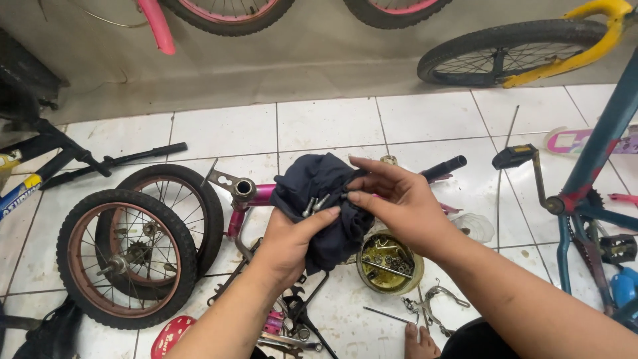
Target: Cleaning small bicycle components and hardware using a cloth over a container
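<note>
Dark navy cloth (323,199), crumpled and soft, sits bunched at the centre of the view, held up above the white tiled floor (325,123) by both hands. The left hand (292,242) comes in from about seven o'clock and is closed on the lower part of the cloth, its thumb pressed across the folds. The right hand (402,203) reaches in from about four o'clock, fingers curled narrow and pinching the cloth's right edge, where a few small silvery metal bolts (316,203) lie nested in the fabric between the two thumbs. Just below the cloth, at about five o'clock from it, stands a round yellowish tin (387,264) holding greasy metal parts. Behind the cloth lies a pink bicycle frame (251,196) with a black handlebar grip (444,167) sticking out toward two o'clock. At nine o'clock two small black-tyred wheels (133,256) with rusty reddish rims lie overlapping on the tiles. Silver brake calipers (435,302) rest near five o'clock, and a cluster of wrenches and pliers (292,329) lies at six o'clock. A blue bicycle frame (601,156) with a black pedal (513,157) stands at three o'clock, and a yellow-forked wheel (515,50) leans at one o'clock.
</note>
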